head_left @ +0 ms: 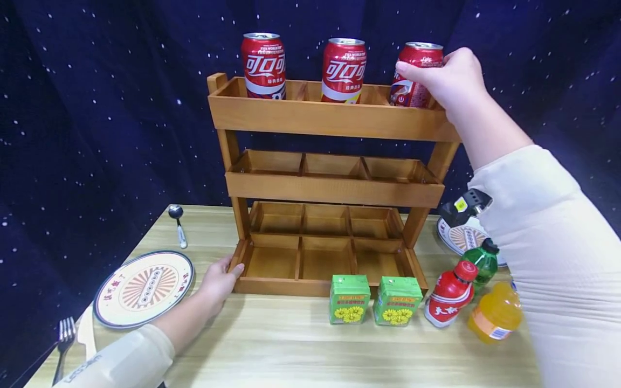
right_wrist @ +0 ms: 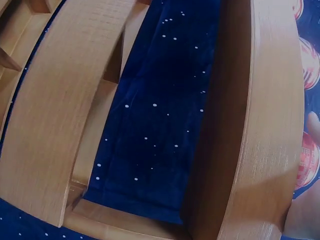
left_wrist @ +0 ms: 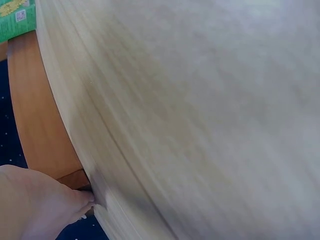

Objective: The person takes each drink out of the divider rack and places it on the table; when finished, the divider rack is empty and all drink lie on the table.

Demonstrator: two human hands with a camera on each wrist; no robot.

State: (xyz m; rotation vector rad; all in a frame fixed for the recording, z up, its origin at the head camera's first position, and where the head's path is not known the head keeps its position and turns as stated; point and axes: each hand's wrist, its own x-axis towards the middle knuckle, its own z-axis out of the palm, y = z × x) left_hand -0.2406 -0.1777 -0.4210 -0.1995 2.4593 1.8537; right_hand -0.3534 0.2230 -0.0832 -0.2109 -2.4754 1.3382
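My right hand [head_left: 458, 78] grips the rightmost red cola can [head_left: 412, 99], which stands low in the right section of the top tier. Its thumb lies across the can's front. The right wrist view catches only part of that can [right_wrist: 307, 160] and the hand [right_wrist: 305, 210] at the right edge. Two more cola cans, one at left [head_left: 264, 70] and one in the middle [head_left: 343, 70], stand in the same tier. My left hand [head_left: 218, 285] holds the lower left side of the three-tier wooden rack [head_left: 335, 186], thumb over its edge; the left wrist view shows this hand [left_wrist: 40, 202] at the rack's corner.
Two green drink cartons [head_left: 349, 299] stand before the rack. Right of them are a red bottle [head_left: 448, 296], an orange drink bottle [head_left: 497, 315], a green bottle [head_left: 485, 261] and a plate [head_left: 448, 231]. At left lie another plate [head_left: 143, 288], spoon [head_left: 179, 226], fork [head_left: 65, 337] and knife [head_left: 87, 334].
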